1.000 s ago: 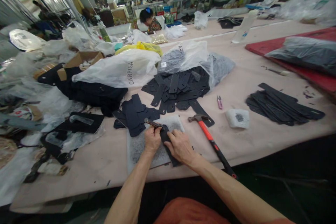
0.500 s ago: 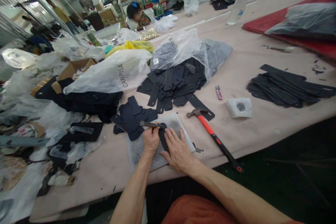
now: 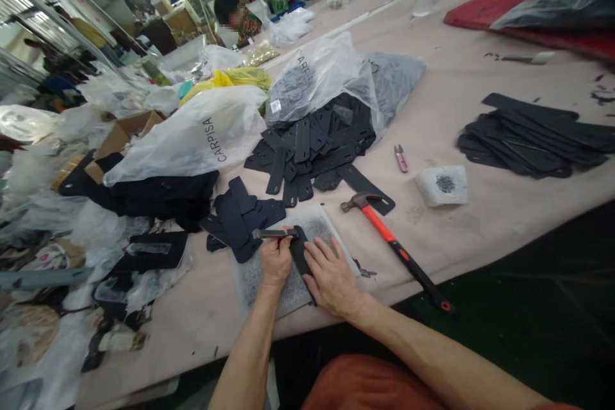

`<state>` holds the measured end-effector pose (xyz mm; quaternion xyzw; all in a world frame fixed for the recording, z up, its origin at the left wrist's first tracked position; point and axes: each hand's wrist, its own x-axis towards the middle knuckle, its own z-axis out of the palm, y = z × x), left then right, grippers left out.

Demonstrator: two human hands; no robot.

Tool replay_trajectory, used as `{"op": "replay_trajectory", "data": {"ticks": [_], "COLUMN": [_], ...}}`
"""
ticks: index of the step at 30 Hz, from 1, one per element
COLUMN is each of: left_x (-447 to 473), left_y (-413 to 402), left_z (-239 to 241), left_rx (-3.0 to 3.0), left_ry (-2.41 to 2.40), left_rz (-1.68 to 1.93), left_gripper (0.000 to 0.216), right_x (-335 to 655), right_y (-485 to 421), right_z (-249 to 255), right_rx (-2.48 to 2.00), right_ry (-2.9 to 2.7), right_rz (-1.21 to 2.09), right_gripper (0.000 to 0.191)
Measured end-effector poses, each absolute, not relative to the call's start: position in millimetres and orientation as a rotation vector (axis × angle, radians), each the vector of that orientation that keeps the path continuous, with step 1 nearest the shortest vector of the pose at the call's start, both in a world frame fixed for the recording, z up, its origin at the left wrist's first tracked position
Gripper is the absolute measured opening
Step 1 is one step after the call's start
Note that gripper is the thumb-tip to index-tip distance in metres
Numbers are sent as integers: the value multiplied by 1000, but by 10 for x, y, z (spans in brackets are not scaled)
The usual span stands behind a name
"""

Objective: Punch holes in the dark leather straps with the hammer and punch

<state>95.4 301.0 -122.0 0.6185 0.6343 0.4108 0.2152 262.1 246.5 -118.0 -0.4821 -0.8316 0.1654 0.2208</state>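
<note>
My left hand (image 3: 275,264) is closed round a slim metal punch (image 3: 270,233), held nearly level with its tip at the upper part of a dark strip (image 3: 298,255). That strip lies on a pale, speckled board (image 3: 318,221). Fingers stretched out, my right hand (image 3: 335,280) rests flat on the strip's right side and the board, hiding part of both. To the right of the board lies a claw hammer (image 3: 384,232) with a red and black handle. Loose dark strips (image 3: 239,214) overlap the board's upper left corner.
Beyond the board, a heap of dark strips (image 3: 317,147) spills from plastic bags (image 3: 321,80). Pink thread snips (image 3: 400,159) and a white block (image 3: 442,185) lie right of it. Another strip pile (image 3: 533,136) is farther right. Bags and scraps crowd the left; a person (image 3: 250,24) is across the table.
The camera view has tilted and shifted a little. More of the strip's upper end shows now, as the punch and my right hand have drawn slightly apart. Both hands stay at the board.
</note>
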Motion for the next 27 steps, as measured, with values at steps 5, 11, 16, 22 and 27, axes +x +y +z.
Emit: {"op": "replay_trajectory", "data": {"ticks": [5, 11, 16, 22, 27], "left_x": [987, 1008, 1022, 1036, 1043], "left_y": [3018, 3067, 3070, 3046, 3026], "left_z": [-1251, -1338, -1356, -1344, -1309], "left_rx": [1843, 2087, 2116, 2076, 2065], "left_ry": [1818, 1852, 1867, 1894, 1914], "left_rz": [1100, 981, 933, 903, 896], "left_gripper": [19, 20, 20, 16, 13], "right_x": [2639, 2649, 3116, 4014, 4104], "right_y": [2478, 2487, 2659, 2827, 2701], "right_z": [-1184, -1122, -956, -1023, -1054], "right_rx": [-1332, -1289, -1404, -2037, -2003], "right_ry": [-2302, -2292, -2200, -2099, -1543], "right_rz": [465, 527, 473, 430, 1350], "right_gripper": [50, 47, 33, 32, 12]}}
